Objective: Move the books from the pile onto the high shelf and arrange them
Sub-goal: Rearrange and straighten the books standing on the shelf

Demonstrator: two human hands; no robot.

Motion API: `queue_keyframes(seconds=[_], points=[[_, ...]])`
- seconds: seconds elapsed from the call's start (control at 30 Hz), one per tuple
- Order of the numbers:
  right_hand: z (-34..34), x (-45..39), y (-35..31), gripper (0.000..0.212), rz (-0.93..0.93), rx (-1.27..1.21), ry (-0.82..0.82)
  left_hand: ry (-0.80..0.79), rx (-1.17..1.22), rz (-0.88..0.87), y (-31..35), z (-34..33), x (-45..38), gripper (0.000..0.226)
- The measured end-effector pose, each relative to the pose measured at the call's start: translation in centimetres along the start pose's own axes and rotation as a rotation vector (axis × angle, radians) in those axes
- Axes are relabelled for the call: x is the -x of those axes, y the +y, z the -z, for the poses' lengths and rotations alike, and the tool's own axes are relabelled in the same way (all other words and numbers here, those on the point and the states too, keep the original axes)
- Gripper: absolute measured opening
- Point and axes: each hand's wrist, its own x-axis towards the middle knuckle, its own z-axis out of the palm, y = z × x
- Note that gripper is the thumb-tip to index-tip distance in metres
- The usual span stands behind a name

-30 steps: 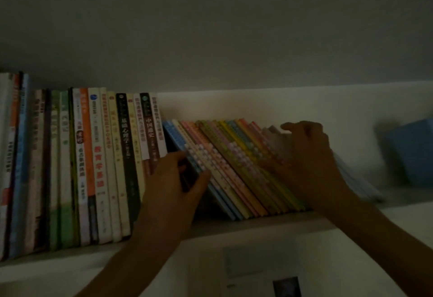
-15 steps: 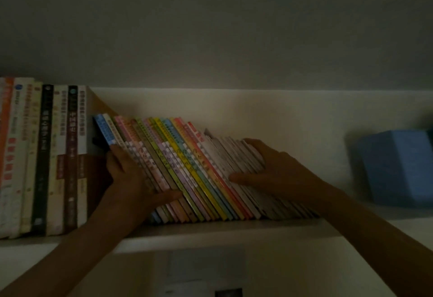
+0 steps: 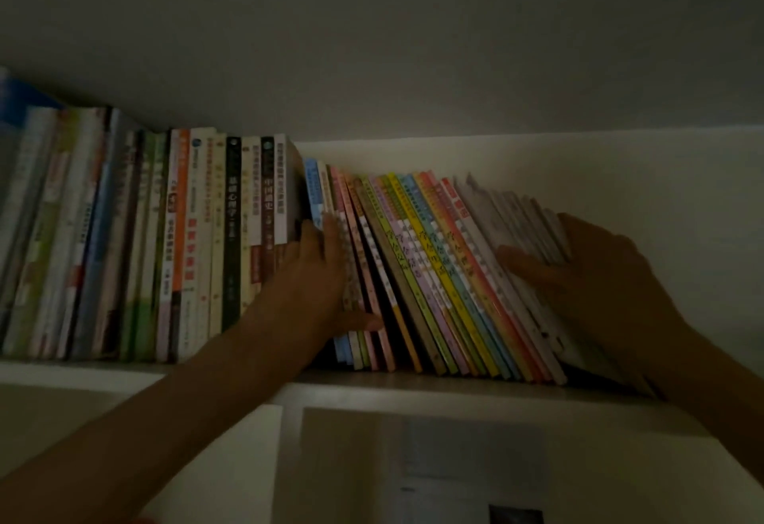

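Dim light, view angled up at a high white shelf set just under the ceiling.

Row of taller books stands upright along the left part of the shelf — spines in white, orange, green and dark tones, packed close. Far left of that row is blurred; titles there are unreadable.

Just right of them, a batch of thin colourful books stands on the shelf board, leaning with tops tipped to the left. Spines blue, pink, olive, yellow, lilac, orange-red, then several pale grey-white ones at the right end. A dark gap opens low down among the pink and olive spines.

Left hand reaches up from lower left. Fingers straight and held together, laid flat against the left end of the thin batch; thumb stretches across the lower spines. Nothing pinched.

Right hand comes in from lower right and sits at the right end of the batch. Fingers extended and lying over the pale spines — tips pointing left, palm cupping the outermost books. Whether the thumb hooks behind them cannot be told.

Both hands touch the batch, one on each end.

Below the shelf, white panels; details too dark to make out.
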Motion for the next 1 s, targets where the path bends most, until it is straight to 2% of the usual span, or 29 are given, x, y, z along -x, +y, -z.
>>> queue_keyframes(seconds=[0.07, 0.13, 0.23, 0.3, 0.37, 0.47, 0.57, 0.67, 0.77, 0.83, 0.9, 1.0], points=[[-1.0, -0.1, -0.2, 0.050, -0.014, -0.028, 0.046, 0.036, -0.126, 0.019, 0.5, 0.0, 1.1, 0.114], [-1.6, -0.1, -0.3, 0.052, -0.025, -0.036, 0.067, 0.192, -0.202, -0.037, 0.6, -0.2, 2.5, 0.102], [-1.8, 0.0, -0.6, 0.060, -0.044, 0.050, 0.028, 0.393, -0.233, -0.169, -0.4, -0.7, 2.8, 0.072], [-1.5, 0.0, -0.8, 0.064, -0.066, 0.071, -0.024, 0.349, -0.174, -0.188, -0.7, -0.1, 2.4, 0.079], [-1.1, 0.1, -1.2, 0.065, -0.094, 0.044, -0.074, 0.320, -0.109, -0.129, -0.6, 0.4, 1.7, 0.102], [-0.9, 0.3, -1.4, 0.068, -0.105, 0.035, -0.080, 0.307, -0.142, -0.116, -1.5, -0.6, 0.7, 0.121], [-1.4, 0.6, -1.6, 0.067, -0.099, 0.049, -0.009, 0.272, -0.200, -0.141, -1.9, -0.9, 0.3, 0.120], [-2.3, 0.8, -2.3, 0.063, -0.108, 0.037, 0.089, 0.334, -0.208, -0.191, -2.9, -0.6, -0.4, 0.123], [-4.1, 0.4, -3.8, 0.056, -0.134, 0.012, 0.193, 0.205, -0.186, -0.168, -3.9, -0.5, -0.9, 0.128], [-5.5, 0.2, -4.6, 0.059, -0.136, 0.046, 0.242, 0.191, -0.111, -0.159, -4.2, -0.7, -0.8, 0.126], [-6.2, 0.2, -5.0, 0.065, -0.128, 0.104, 0.228, 0.230, 0.003, -0.171, -3.9, -0.7, -0.2, 0.121], [-5.0, -0.6, -4.6, 0.076, -0.147, 0.011, 0.011, 0.268, 0.105, -0.260, -2.6, -0.6, 0.4, 0.110]])
